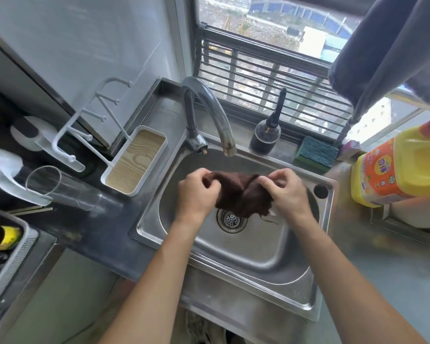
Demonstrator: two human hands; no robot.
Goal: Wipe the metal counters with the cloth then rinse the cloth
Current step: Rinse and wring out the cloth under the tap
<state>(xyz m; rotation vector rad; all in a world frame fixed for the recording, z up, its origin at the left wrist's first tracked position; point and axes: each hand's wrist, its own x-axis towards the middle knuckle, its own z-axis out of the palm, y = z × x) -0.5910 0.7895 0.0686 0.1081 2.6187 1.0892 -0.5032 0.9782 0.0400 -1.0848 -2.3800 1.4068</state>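
Note:
A dark brown cloth (241, 192) hangs bunched over the steel sink (253, 247), just above the drain strainer (232, 218). My left hand (196, 192) grips its left end and my right hand (287, 192) grips its right end. The curved tap (216, 115) ends a little beyond the cloth, and I see no water running from it. The metal counter (372, 244) stretches to the right of the sink.
A large yellow detergent jug (402, 167), a green sponge (317, 152) and a dark bottle (265, 136) stand behind and right of the sink. To the left are a white rack with a wooden tray (134, 167), a glass tumbler (60, 187) and a basket (13, 247).

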